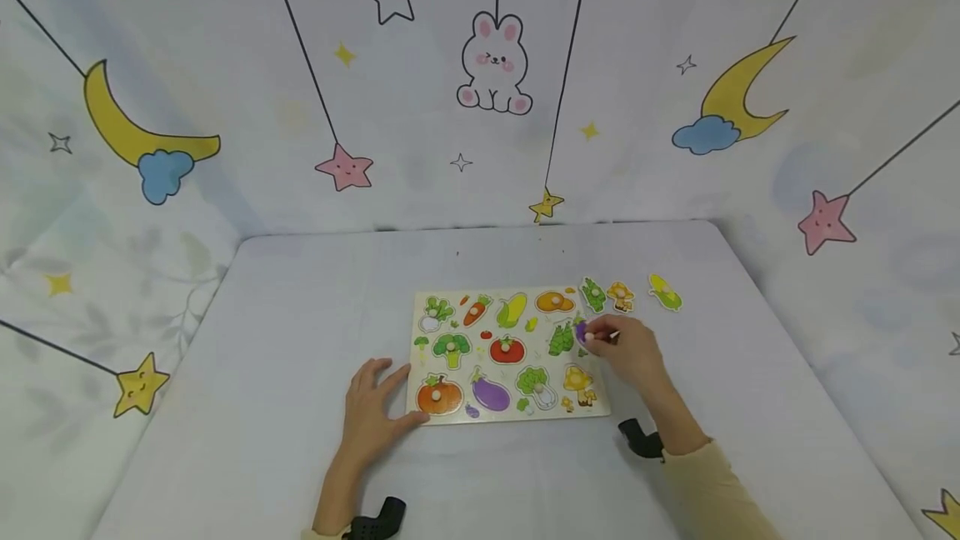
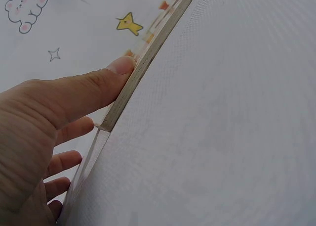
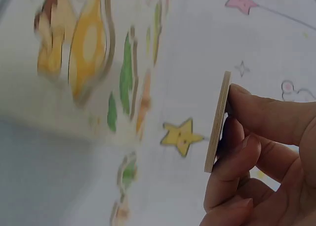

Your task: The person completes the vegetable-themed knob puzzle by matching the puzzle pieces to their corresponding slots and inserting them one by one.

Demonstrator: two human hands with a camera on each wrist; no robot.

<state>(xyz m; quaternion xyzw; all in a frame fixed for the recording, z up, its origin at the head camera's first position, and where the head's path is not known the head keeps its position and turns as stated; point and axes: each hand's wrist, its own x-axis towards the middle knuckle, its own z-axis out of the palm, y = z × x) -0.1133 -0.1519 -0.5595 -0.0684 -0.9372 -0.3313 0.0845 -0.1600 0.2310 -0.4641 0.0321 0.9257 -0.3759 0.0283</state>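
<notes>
A wooden vegetable puzzle board (image 1: 468, 350) lies on the white table. My left hand (image 1: 371, 415) is at its near left corner, fingers spread beside the left edge; in the left wrist view the thumb (image 2: 121, 65) presses on the board's edge. Between thumb and fingers my right hand (image 1: 630, 352) pinches a purple eggplant puzzle piece (image 1: 581, 332), held up over the board's right side. The right wrist view shows this piece edge-on as a thin wooden slab (image 3: 217, 122). A purple eggplant picture (image 1: 491, 394) shows on the board's near row.
Beyond the board's far right corner lie loose pieces: a green vegetable piece (image 1: 593, 295), a mushroom piece (image 1: 620, 297) and a corn piece (image 1: 664, 292). Knobbed pieces such as the pumpkin (image 1: 441, 398) and tomato (image 1: 507, 351) sit in the board. A printed cloth backdrop (image 1: 420, 107) surrounds the table.
</notes>
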